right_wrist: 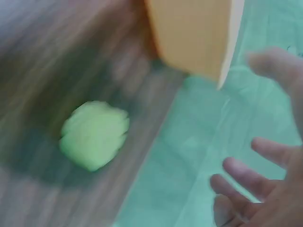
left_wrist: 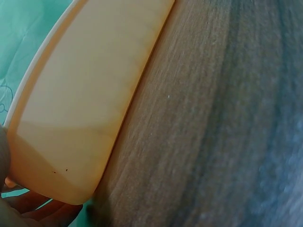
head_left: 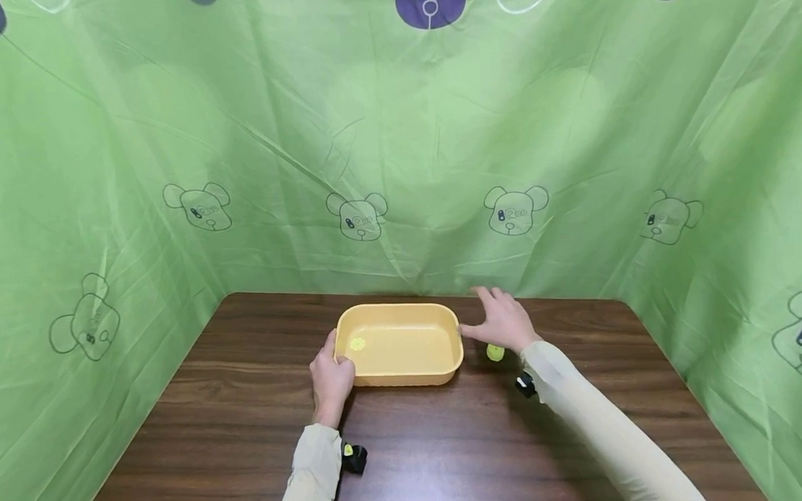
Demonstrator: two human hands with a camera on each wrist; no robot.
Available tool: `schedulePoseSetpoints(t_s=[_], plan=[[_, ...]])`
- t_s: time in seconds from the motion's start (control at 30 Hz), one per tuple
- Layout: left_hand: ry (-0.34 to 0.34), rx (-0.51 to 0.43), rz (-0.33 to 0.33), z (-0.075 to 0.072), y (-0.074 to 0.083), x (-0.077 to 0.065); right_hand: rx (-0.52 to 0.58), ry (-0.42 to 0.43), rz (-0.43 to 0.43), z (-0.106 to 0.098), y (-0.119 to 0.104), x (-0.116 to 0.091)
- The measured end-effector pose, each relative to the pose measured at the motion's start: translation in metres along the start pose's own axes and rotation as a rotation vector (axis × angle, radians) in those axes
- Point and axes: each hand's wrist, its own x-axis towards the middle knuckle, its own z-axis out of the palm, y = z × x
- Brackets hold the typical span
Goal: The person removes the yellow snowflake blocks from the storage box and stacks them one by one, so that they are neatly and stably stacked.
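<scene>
A shallow yellow plastic tub (head_left: 405,374) with rounded corners sits upright on the table. My left hand (head_left: 332,378) grips its left end, thumb over the rim and fingers along the outer wall. In the left wrist view, the tub's long side (left_wrist: 80,94) fills much of the picture. My right hand (head_left: 503,322) is held with fingers spread by the right end, its thumb tip overlapping the rim in the head view. Below that hand lies a small yellow-green round piece with a notched edge (right_wrist: 94,135), outside the tub. Another small yellow flower-like piece (head_left: 357,344) shows inside, at the left.
The dark wood-grain table (head_left: 421,449) ends against a green curtain (head_left: 430,131) printed with bear faces, which surrounds it at the back and both sides. Black wrist cameras sit at the left cuff (head_left: 354,458) and the right cuff (head_left: 526,384).
</scene>
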Motion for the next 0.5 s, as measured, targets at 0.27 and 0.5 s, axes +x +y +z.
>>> schedulePoseSetpoints(t_s=[0.27,0.5], plan=[[-0.019,0.0,-0.013,0.0,-0.001,-0.002,0.166,0.006,-0.083,0.003,-0.074,0.03],[-0.021,0.003,-0.013,-0.002,0.001,-0.005,0.363,-0.13,-0.066,0.036,-0.141,0.039]])
